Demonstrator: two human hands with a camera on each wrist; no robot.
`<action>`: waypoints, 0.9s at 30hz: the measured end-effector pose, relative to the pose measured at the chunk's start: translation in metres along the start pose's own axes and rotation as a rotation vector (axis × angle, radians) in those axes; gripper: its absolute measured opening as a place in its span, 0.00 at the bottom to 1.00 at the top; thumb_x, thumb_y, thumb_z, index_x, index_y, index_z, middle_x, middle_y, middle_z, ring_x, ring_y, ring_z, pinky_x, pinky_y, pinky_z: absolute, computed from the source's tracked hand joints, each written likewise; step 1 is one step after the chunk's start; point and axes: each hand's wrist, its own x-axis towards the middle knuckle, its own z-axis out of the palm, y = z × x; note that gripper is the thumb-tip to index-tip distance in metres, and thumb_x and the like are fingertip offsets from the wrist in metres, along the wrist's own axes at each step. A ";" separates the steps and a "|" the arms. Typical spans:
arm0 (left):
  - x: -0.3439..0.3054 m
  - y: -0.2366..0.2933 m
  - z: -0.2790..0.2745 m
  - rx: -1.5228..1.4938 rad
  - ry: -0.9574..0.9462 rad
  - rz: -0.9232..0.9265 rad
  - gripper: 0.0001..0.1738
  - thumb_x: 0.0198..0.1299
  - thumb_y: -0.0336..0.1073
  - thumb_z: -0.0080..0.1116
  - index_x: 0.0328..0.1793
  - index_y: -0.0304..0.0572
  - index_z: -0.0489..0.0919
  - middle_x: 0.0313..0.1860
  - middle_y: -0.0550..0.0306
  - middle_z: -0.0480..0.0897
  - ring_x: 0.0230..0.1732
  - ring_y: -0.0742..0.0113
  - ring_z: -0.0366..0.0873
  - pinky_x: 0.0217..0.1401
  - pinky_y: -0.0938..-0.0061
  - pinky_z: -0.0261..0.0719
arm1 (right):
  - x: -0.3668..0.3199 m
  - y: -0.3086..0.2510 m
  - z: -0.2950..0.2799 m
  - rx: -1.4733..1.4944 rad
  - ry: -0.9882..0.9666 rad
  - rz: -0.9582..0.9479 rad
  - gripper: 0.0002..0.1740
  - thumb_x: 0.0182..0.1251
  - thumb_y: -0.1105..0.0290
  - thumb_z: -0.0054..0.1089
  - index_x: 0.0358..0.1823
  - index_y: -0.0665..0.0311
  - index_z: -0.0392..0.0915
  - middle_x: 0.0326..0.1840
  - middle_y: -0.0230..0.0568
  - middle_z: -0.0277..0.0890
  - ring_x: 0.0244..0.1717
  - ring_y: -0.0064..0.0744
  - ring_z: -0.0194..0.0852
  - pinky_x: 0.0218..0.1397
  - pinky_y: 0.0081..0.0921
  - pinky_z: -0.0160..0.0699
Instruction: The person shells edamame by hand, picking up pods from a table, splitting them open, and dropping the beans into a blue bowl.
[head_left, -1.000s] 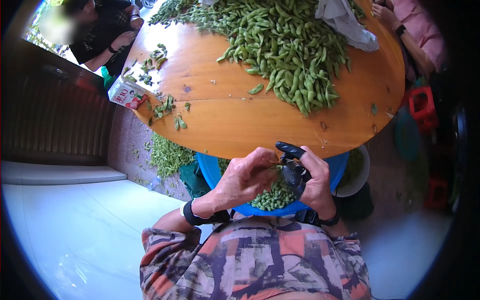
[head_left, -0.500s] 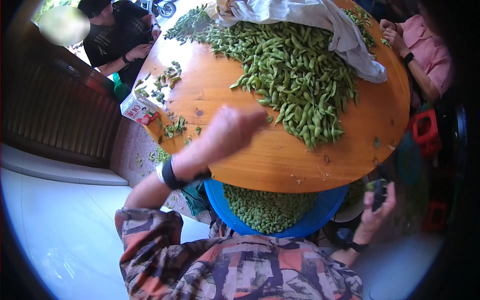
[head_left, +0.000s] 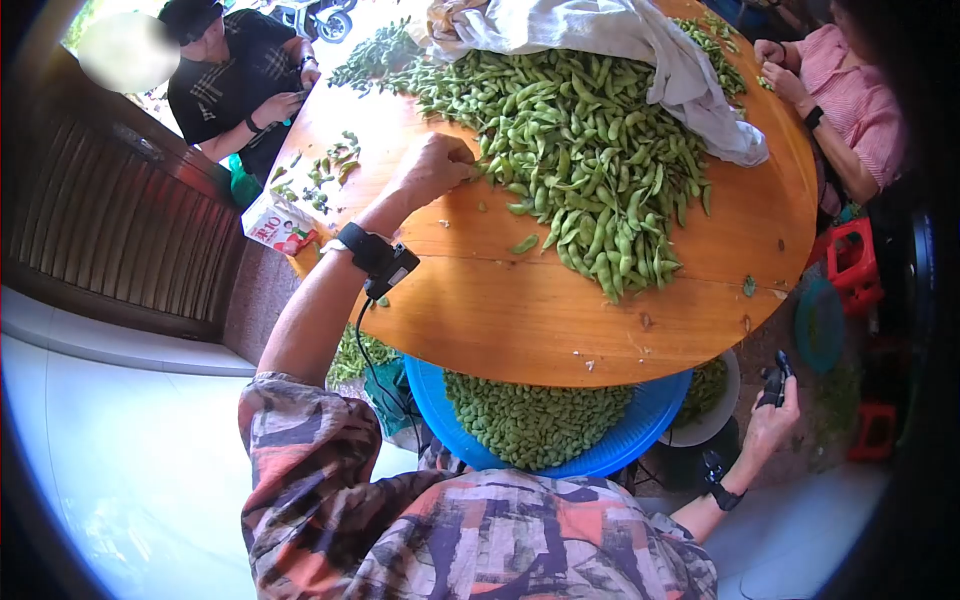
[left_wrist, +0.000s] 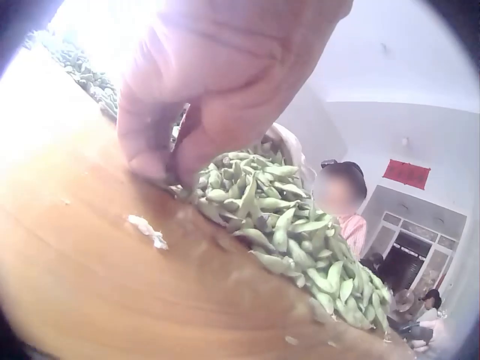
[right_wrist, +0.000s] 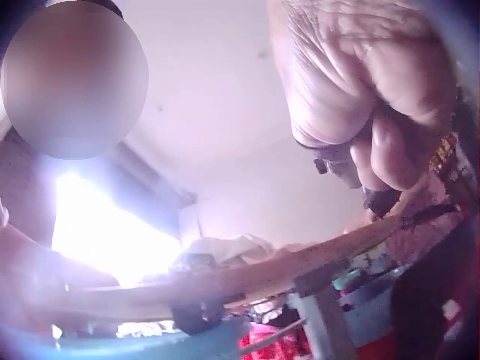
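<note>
My left grip (head_left: 432, 166) is narrow beside the pods (head_left: 590, 165); I can't tell if it holds any. The blue tub (head_left: 650, 425) sits near me, probably for easy reach.

Pods (head_left: 610, 170) lie on the table (head_left: 480, 330) — beans (head_left: 535, 415) in a basin (head_left: 655, 425) below

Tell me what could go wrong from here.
The left hand is at the edge of a loose heap of green bean pods; pulling there might make others slide. The white carton with red print sits at the edge of the brown wooden table, where the left forearm could bump it off. Pale scraps might fall into the round blue plastic basin.
</note>
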 end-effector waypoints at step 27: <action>-0.181 0.115 0.084 -0.787 -0.112 0.098 0.06 0.65 0.32 0.62 0.41 0.35 0.80 0.23 0.67 0.74 0.22 0.84 0.66 0.23 0.86 0.61 | -0.066 -0.168 0.092 0.881 -0.978 0.001 0.18 0.70 0.73 0.51 0.58 0.69 0.77 0.22 0.22 0.64 0.20 0.08 0.60 0.23 0.11 0.59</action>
